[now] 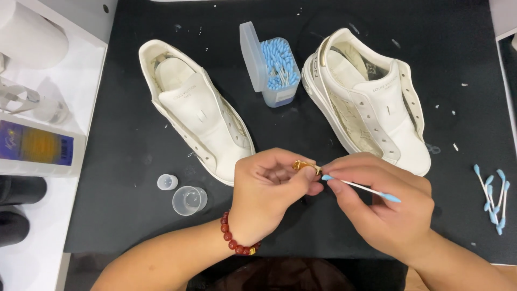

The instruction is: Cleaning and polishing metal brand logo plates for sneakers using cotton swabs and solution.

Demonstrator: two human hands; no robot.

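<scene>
My left hand (266,191), with a red bead bracelet on its wrist, pinches a small gold metal piece (306,166) between thumb and fingers. In my right hand (385,207) I hold a blue-tipped cotton swab (360,187), and one tip touches the gold piece. Both hands hover over a black mat (129,156) near its front edge. Two white lace-less sneakers lie beyond them, one on the left (196,110) and one on the right (371,105).
An open clear box of blue cotton swabs (276,67) stands between the shoes. Two small clear caps (188,200) sit left of my left hand. Several used swabs (494,199) lie at the right edge. A white shelf with bottles (37,145) flanks the left.
</scene>
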